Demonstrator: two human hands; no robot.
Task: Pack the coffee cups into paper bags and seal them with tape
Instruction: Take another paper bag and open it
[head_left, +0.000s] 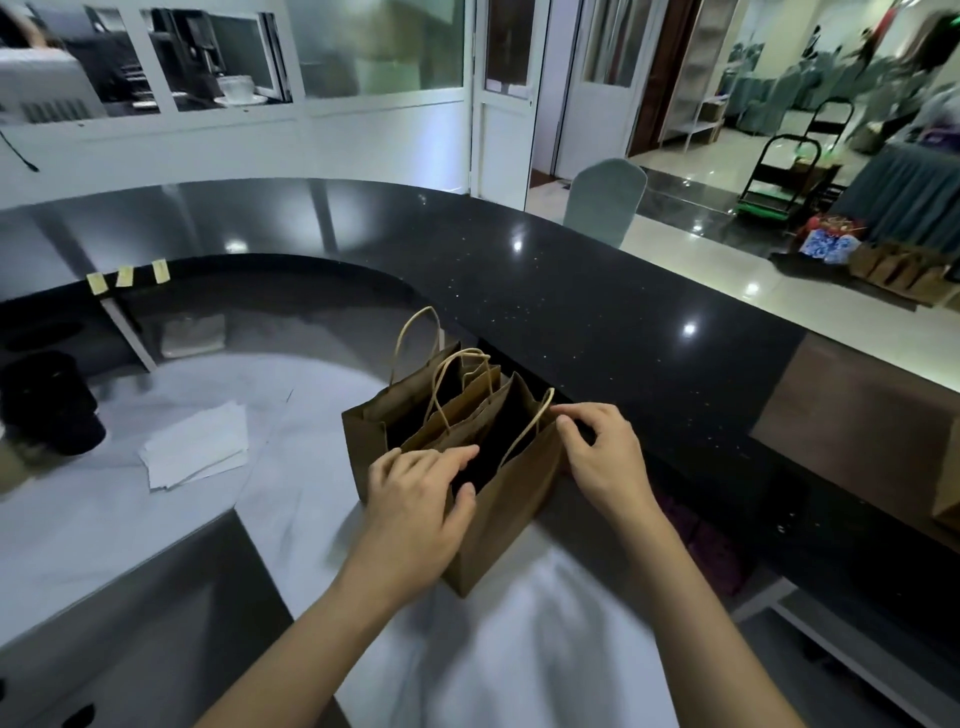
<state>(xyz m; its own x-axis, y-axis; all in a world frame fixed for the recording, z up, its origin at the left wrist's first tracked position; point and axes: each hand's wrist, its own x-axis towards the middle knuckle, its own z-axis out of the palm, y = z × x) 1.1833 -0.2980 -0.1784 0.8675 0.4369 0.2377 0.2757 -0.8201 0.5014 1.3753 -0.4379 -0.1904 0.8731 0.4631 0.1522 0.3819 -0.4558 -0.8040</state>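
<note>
- The insides of the brown paper bags (498, 499) are black shadow; whether any cup sits in them cannot be made out.
- The bags stand upright together on the pale lower counter (291, 499), just below frame centre, tight against the dark raised ledge at their 2 o'clock side. How many there are is hard to tell; the creased kraft walls overlap, and thin twisted-paper loop handles (415, 332) rise from them.
- Left hand (415, 499): fingers curled over the nearest bag's open rim at 9 o'clock, thumb pressed on its outer face, gripping the paper.
- Right hand (605, 452): fingertips pinching the same bag's rim at 3 o'clock, beside a handle.
- Glossy black speckled stone counter top (597, 312) curves from 10 to 3 o'clock, mirroring ceiling lights.
- Three small yellowish tape strips (127, 275) hang from its inner edge at 10 o'clock.
- Flat white paper sheets (197, 447) lie at 9 o'clock; a blurred black object (49, 400) beyond them cannot be identified.
</note>
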